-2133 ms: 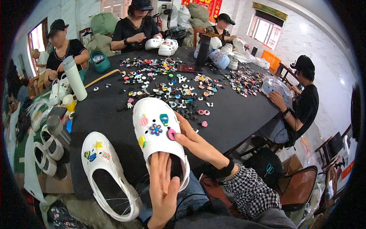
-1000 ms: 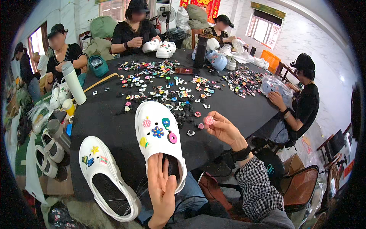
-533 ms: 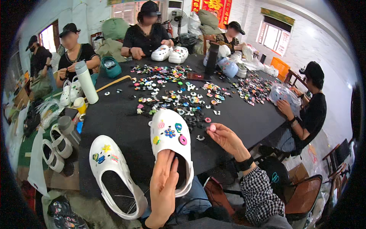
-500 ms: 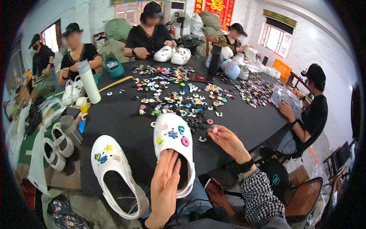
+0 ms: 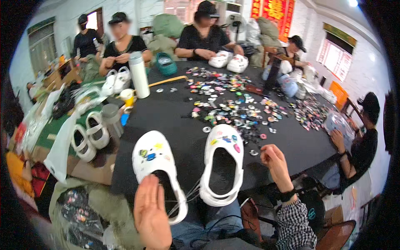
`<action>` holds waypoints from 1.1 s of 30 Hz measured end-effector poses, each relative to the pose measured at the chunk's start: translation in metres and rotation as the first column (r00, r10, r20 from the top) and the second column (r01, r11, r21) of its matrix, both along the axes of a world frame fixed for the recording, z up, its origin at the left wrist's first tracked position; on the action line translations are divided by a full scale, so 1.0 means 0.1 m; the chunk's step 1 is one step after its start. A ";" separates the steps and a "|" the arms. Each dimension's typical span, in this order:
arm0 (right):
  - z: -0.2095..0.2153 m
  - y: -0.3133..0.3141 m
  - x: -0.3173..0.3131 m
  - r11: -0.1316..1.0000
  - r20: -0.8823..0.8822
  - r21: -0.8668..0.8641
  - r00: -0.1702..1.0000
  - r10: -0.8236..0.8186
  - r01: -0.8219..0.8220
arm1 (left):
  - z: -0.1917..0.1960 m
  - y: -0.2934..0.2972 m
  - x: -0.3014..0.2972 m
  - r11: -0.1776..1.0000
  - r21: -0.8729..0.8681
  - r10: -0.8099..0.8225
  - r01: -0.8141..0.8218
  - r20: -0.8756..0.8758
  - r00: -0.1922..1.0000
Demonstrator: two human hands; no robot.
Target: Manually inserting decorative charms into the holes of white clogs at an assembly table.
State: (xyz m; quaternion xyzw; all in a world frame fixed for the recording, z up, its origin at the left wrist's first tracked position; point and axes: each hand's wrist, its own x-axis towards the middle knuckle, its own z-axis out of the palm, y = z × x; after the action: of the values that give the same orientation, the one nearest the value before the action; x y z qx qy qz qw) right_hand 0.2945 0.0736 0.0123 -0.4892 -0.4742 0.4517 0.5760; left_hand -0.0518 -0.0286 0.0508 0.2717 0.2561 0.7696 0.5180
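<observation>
Two white clogs lie at the near edge of the black table (image 5: 175, 112), toes pointing away from me. The left clog (image 5: 152, 160) and the right clog (image 5: 225, 160) both carry a few coloured charms on top. My left hand (image 5: 152, 214) is flat with its fingers straight, held over the heel of the left clog and gripping nothing. Just right of the right clog, my right hand (image 5: 275, 162) hovers with fingers curled in; nothing shows in it. A wide scatter of coloured charms (image 5: 237, 106) lies beyond the clogs.
A tall white bottle (image 5: 138, 75), a yellow cup (image 5: 127, 96) and a green basket (image 5: 166, 64) stand at the back left. More white clogs (image 5: 89, 133) lie at the left. Several people sit around the table; one at the right holds a clear bag (image 5: 338, 124).
My left hand has let go of the right clog's heel and moved left over the other clog. My right hand has drawn back from the right clog toward the right.
</observation>
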 end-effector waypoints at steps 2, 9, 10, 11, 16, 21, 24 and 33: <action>0.22 -0.10 -0.30 0.999 0.058 0.029 0.998 0.017 -0.019 | -0.07 -0.09 -0.04 0.992 -0.065 -0.108 0.112 0.070 0.992; 0.65 -0.48 -1.15 0.891 0.525 0.238 0.823 0.217 -0.387 | -0.06 0.03 0.03 0.957 0.090 -0.291 0.277 0.357 0.888; 0.69 -0.48 -1.26 0.786 0.663 0.384 0.738 0.130 -0.484 | -0.08 0.06 0.05 0.947 0.152 -0.321 0.283 0.401 0.858; 0.75 -0.53 -1.38 0.777 0.685 0.328 0.701 0.196 -0.538 | -0.06 0.07 0.07 0.947 0.153 -0.321 0.283 0.403 0.857; 0.60 -0.42 -1.65 0.629 0.832 0.402 0.552 0.052 -0.665 | -0.14 0.05 0.17 0.935 0.110 -0.355 0.338 0.317 0.879; 0.53 -0.46 -1.61 0.568 0.801 0.468 0.596 0.050 -0.677 | -0.38 -0.21 0.31 0.949 0.074 -0.316 0.308 0.181 0.931; 0.54 -0.57 -1.57 0.604 0.751 0.514 0.660 0.026 -0.609 | -0.85 -0.26 0.38 0.875 0.152 -0.455 0.459 -0.059 0.888; 0.50 -0.55 -1.75 0.529 0.847 0.513 0.500 -0.181 -0.676 | -0.68 -0.28 0.51 0.917 -0.031 -0.392 0.398 0.114 0.913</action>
State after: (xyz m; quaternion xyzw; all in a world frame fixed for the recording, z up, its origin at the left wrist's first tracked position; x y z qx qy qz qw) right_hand 0.1198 0.0188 0.0623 -0.2309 -0.9085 -0.0167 0.3480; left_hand -0.0007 -0.0563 -0.0176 0.2630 0.1888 0.6552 0.6826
